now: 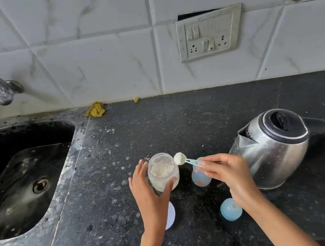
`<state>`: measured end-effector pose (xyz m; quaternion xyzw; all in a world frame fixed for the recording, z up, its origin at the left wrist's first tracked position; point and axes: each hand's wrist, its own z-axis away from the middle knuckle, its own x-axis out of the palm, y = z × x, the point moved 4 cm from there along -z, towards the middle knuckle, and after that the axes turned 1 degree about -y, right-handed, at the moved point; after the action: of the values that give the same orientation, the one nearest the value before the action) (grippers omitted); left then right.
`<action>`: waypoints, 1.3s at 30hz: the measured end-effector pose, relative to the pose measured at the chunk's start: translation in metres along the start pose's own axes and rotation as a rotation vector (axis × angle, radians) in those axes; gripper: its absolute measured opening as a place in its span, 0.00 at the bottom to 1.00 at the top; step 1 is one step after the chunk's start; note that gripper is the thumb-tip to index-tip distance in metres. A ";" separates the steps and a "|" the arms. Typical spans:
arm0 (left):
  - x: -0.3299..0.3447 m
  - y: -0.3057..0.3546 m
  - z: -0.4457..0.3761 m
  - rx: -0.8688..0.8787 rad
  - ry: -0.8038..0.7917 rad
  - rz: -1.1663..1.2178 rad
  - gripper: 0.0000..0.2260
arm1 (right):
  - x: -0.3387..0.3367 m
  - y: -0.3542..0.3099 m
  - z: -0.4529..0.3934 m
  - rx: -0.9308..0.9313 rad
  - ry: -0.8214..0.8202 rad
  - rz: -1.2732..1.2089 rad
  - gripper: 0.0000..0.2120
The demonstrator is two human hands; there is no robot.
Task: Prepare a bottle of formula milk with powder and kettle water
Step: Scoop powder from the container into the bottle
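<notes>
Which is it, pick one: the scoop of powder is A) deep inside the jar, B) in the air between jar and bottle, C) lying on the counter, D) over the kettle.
B: the right hand pinches the scoop by its handle, its heaped bowl in the air just past the jar rim, short of the bottle; the left hand holds the jar.

Worktop [178, 120] behind the powder jar [163, 173] lies open; kettle [272, 148] blocks passage right of the jar.
</notes>
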<state>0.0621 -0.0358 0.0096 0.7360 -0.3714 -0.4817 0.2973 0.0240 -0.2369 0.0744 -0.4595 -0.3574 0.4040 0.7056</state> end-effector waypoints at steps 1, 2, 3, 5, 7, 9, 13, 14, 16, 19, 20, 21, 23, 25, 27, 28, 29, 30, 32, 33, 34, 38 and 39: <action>-0.001 0.010 0.005 0.049 0.062 -0.011 0.30 | -0.005 -0.001 0.003 -0.014 0.016 -0.007 0.06; 0.000 0.019 0.012 0.081 0.103 0.000 0.26 | -0.011 -0.003 0.006 -0.027 0.037 -0.012 0.05; 0.002 0.028 0.017 0.103 0.128 0.022 0.23 | -0.016 -0.004 0.008 -0.043 0.058 -0.017 0.05; 0.011 0.042 0.025 0.134 0.109 0.067 0.19 | -0.028 -0.005 0.014 -0.061 0.095 -0.038 0.04; 0.022 0.053 0.031 0.166 0.039 0.099 0.18 | -0.039 -0.004 0.018 -0.065 0.128 -0.068 0.04; 0.035 0.059 0.038 0.163 -0.055 0.137 0.19 | -0.050 -0.001 0.022 -0.061 0.167 -0.097 0.04; 0.063 0.064 0.049 0.026 -0.239 0.244 0.29 | -0.067 0.003 0.027 -0.065 0.233 -0.123 0.04; 0.070 0.065 0.050 -0.007 -0.269 0.256 0.33 | -0.069 0.004 0.027 -0.066 0.243 -0.129 0.03; 0.081 0.064 0.052 -0.062 -0.294 0.246 0.38 | -0.072 0.007 0.027 -0.064 0.252 -0.144 0.03; 0.095 0.059 0.049 -0.206 -0.301 0.258 0.41 | -0.072 0.010 0.025 -0.052 0.251 -0.139 0.03; 0.097 0.057 0.047 -0.256 -0.297 0.270 0.40 | -0.071 0.012 0.024 -0.049 0.247 -0.131 0.04; 0.099 0.055 0.044 -0.288 -0.290 0.274 0.38 | -0.070 0.013 0.022 -0.045 0.244 -0.122 0.04; 0.099 0.053 0.037 -0.286 -0.277 0.258 0.31 | -0.067 0.015 0.019 -0.043 0.239 -0.104 0.04; 0.095 0.055 0.031 -0.247 -0.278 0.249 0.25 | -0.066 0.015 0.016 -0.054 0.237 -0.081 0.04; 0.091 0.057 0.027 -0.209 -0.289 0.241 0.23 | -0.067 0.015 0.013 -0.070 0.239 -0.044 0.04; 0.088 0.056 0.026 -0.190 -0.295 0.232 0.22 | -0.069 0.014 0.013 -0.081 0.240 -0.022 0.04; 0.087 0.055 0.025 -0.171 -0.303 0.220 0.23 | -0.070 0.014 0.013 -0.094 0.240 0.001 0.04; 0.085 0.054 0.024 -0.150 -0.313 0.203 0.23 | -0.071 0.014 0.013 -0.106 0.240 0.022 0.04; 0.083 0.054 0.022 -0.108 -0.324 0.164 0.24 | -0.073 0.014 0.013 -0.121 0.233 0.053 0.04; 0.082 0.055 0.020 -0.082 -0.325 0.145 0.24 | -0.073 0.014 0.013 -0.130 0.226 0.063 0.04; 0.081 0.056 0.018 -0.051 -0.326 0.123 0.25 | -0.074 0.014 0.013 -0.141 0.220 0.072 0.04; 0.080 0.061 0.011 0.077 -0.387 0.049 0.26 | -0.074 0.010 0.013 -0.222 0.221 0.211 0.07; 0.080 0.063 0.010 0.093 -0.401 0.041 0.26 | -0.074 0.008 0.013 -0.266 0.234 0.296 0.08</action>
<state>0.0576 -0.1374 0.0173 0.6306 -0.4599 -0.5947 0.1927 -0.0199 -0.2963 0.0608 -0.6395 -0.2521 0.3966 0.6084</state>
